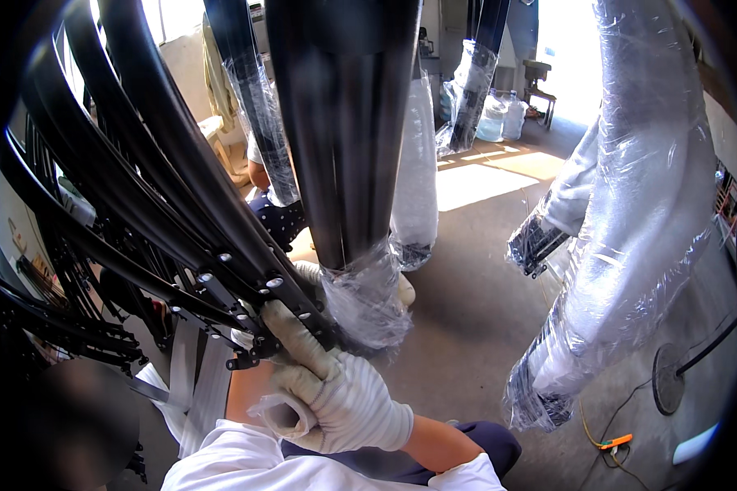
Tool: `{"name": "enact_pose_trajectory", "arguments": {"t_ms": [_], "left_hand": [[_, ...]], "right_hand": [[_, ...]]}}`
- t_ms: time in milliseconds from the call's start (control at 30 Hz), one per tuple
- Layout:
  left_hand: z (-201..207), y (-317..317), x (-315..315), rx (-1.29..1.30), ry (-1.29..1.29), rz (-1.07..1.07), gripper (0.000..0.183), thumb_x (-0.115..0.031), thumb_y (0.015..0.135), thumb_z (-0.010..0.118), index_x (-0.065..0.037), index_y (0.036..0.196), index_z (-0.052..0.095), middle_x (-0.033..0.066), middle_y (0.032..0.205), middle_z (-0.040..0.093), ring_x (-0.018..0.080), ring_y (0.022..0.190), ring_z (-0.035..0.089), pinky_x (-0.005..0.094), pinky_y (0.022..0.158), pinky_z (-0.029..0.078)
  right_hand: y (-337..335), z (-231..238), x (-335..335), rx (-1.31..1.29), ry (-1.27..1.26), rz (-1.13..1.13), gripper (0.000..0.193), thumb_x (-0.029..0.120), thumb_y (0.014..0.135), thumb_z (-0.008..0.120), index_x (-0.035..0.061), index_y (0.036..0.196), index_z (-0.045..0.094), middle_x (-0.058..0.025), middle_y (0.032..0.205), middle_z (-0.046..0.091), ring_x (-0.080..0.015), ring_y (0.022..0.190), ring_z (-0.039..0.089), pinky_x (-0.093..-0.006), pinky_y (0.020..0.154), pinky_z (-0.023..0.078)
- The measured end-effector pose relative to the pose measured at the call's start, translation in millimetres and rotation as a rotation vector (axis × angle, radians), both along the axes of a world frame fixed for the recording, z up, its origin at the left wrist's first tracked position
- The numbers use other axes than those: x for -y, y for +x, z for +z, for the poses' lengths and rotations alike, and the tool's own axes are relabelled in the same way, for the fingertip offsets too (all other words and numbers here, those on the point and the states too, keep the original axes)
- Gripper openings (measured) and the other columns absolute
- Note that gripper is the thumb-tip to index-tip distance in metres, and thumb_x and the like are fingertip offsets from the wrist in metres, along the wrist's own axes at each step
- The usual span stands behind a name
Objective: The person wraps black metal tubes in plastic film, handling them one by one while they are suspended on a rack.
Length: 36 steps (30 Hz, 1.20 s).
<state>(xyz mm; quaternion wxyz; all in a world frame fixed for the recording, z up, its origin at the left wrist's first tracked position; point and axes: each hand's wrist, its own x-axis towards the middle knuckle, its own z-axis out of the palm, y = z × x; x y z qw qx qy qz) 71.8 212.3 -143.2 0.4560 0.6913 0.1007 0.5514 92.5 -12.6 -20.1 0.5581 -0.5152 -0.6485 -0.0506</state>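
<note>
Apparently, I am wrapping the black tubes (250,255): my right hand (348,401) is gripping the film roll (280,417); winding is likely needing my left hand (242,337), grip not showing.

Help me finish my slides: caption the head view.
Gloved right hand holding a translucent roll beside curved black tubes.
</note>
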Motion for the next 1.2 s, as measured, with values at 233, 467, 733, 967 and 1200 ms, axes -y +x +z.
{"name": "enact_pose_trajectory", "arguments": {"t_ms": [233, 467, 733, 967, 1200], "left_hand": [[-5, -10, -3, -0.001, 0.031, 0.056, 0.048, -0.036, 0.082, 0.042, 0.001, 0.112, 0.044, 0.0118, 0.099, 0.054, 0.0217, 0.089, 0.054, 0.0327, 0.076, 0.045], [-1, -15, -3, 0.012, 0.093, 0.071, 0.044, -0.033, 0.083, 0.041, 0.001, 0.111, 0.044, 0.0115, 0.097, 0.055, 0.0216, 0.088, 0.054, 0.0324, 0.076, 0.045], [57, -64, 29, 0.246, 0.595, 0.550, 0.040, -0.029, 0.085, 0.040, 0.002, 0.110, 0.045, 0.0112, 0.095, 0.056, 0.0215, 0.087, 0.055, 0.0322, 0.076, 0.045], [139, -80, 105, 0.101, 0.739, -0.111, 0.012, -0.004, 0.069, 0.055, 0.004, 0.077, 0.059, 0.0054, 0.059, 0.055, 0.0181, 0.049, 0.051, 0.0267, 0.046, 0.040], [56, -48, 122, -0.061, -0.039, -0.186, 0.016, -0.002, 0.079, 0.048, 0.002, 0.094, 0.050, 0.0087, 0.088, 0.053, 0.0121, 0.079, 0.051, 0.0241, 0.071, 0.042]], "right_hand": [[3, -4, -9, 0.053, 0.045, 0.016, 0.025, 0.022, 0.061, 0.065, 0.0064, 0.075, 0.052, -0.0230, 0.120, 0.039, -0.0280, 0.063, 0.057, -0.0305, 0.057, 0.047], [19, -14, -8, -0.251, 0.099, 0.277, 0.031, 0.012, 0.050, 0.073, 0.0076, 0.073, 0.052, -0.0201, 0.113, 0.046, -0.0229, 0.085, 0.056, -0.0307, 0.070, 0.045], [21, 1, 37, -0.716, 0.002, 0.386, 0.038, 0.012, 0.055, 0.075, 0.0038, 0.084, 0.052, -0.0079, 0.088, 0.057, -0.0135, 0.073, 0.056, -0.0248, 0.068, 0.045], [11, 0, 17, -0.255, 0.053, -0.021, 0.042, 0.023, 0.055, 0.076, 0.0067, 0.084, 0.052, -0.0059, 0.069, 0.056, -0.0174, 0.059, 0.056, -0.0241, 0.056, 0.044], [18, -50, -33, -0.100, 0.404, -0.366, 0.037, 0.019, 0.056, 0.072, 0.0071, 0.084, 0.051, -0.0069, 0.074, 0.057, -0.0233, 0.058, 0.057, -0.0297, 0.053, 0.046]]}}
